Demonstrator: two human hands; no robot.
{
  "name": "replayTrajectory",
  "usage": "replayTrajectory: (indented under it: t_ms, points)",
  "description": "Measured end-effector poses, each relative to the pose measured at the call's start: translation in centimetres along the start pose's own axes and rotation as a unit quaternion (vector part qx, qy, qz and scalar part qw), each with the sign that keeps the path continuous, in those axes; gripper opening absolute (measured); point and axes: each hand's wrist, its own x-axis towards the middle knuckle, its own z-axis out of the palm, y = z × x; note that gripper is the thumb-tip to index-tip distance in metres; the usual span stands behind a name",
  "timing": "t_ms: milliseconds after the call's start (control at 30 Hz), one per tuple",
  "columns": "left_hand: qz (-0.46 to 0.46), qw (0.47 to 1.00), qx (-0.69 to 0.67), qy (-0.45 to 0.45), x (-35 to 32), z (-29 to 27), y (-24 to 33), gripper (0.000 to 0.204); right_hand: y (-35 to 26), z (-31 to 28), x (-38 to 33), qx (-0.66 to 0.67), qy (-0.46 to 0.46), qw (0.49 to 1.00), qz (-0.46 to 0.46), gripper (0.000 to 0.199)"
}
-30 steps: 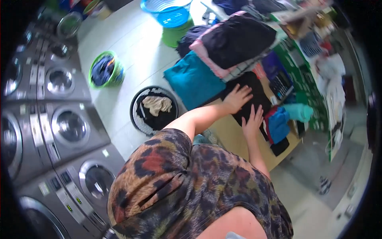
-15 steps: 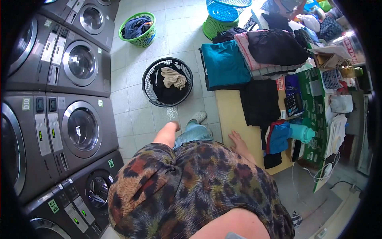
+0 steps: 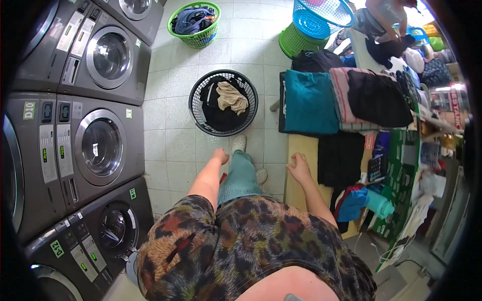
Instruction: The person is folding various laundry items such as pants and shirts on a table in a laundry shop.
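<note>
My left hand (image 3: 219,156) hangs beside my left thigh, its fingers curled in and nothing visible in them. My right hand (image 3: 299,169) is over the edge of the pale wooden table (image 3: 296,193), fingers loosely bent, thumb apart, holding nothing. Ahead of my feet, a black laundry basket (image 3: 193,111) stands on the floor with dark clothes (image 3: 213,113) and a beige cloth (image 3: 232,98) inside. Beyond my right hand lie a folded black garment (image 3: 341,159) and a folded teal garment (image 3: 311,103), the latter on a stack.
Grey front-loading machines (image 3: 100,143) line the left side. A green basket of clothes (image 3: 201,39) stands far ahead; blue (image 3: 321,22) and green (image 3: 300,44) baskets are stacked nearer the table. A person's arm (image 3: 384,22) handles dark cloth at the far right. A turquoise bottle (image 3: 380,203) lies at right.
My right hand has lifted from the table, its fingers drawing from spread to loosely bent. I have stepped ahead; the black basket is closer to my feet.
</note>
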Motion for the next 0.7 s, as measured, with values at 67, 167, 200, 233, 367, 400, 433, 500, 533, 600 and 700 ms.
replayTrajectory:
  t_ms: [67,167,200,233,367,400,433,500,533,600,700]
  points:
    - [0.001,1.0,-0.003,0.012,3.1,-1.1,0.9,0.058,-0.6,-0.3,2.9,-0.036,0.011,0.999,0.035,0.04]
    - [-0.006,0.989,-0.121,0.08,7.9,-4.0,2.4,0.062,-0.8,0.0,5.2,-0.098,-0.024,0.987,0.126,0.049]
    - [-0.011,0.99,-0.12,0.077,9.8,-5.0,2.6,0.062,-1.1,0.2,5.5,-0.095,0.003,0.988,0.123,0.052]
    - [-0.023,0.986,-0.14,0.085,12.0,-6.0,2.7,0.062,-1.4,0.4,5.7,-0.093,0.03,0.988,0.121,0.056]
    - [-0.036,0.981,-0.157,0.108,21.3,-7.7,1.6,0.06,-2.6,0.0,7.1,-0.099,-0.048,0.979,0.169,0.05]
    - [-0.026,0.981,-0.15,0.12,23.4,-8.4,2.7,0.057,-2.4,-0.1,7.2,-0.103,-0.049,0.977,0.179,0.05]
    - [-0.023,0.985,-0.129,0.116,25.5,-9.2,3.9,0.055,-2.2,-0.1,7.1,-0.092,-0.042,0.977,0.187,0.045]
    - [-0.012,0.985,-0.101,0.14,28.8,-10.8,6.0,0.05,-2.2,-0.2,7.0,-0.084,-0.037,0.976,0.196,0.039]
    - [-0.015,0.987,-0.102,0.12,31.5,-11.2,6.4,0.055,-2.3,-0.3,7.0,-0.078,-0.015,0.979,0.188,0.035]
    - [-0.067,0.971,-0.174,0.147,36.7,-11.3,5.8,0.06,-3.1,-0.2,7.5,-0.069,0.001,0.982,0.178,0.03]
    - [-0.073,0.878,-0.472,0.033,41.1,-10.5,6.4,0.058,-3.5,-0.5,7.7,-0.058,-0.039,0.967,0.244,0.026]
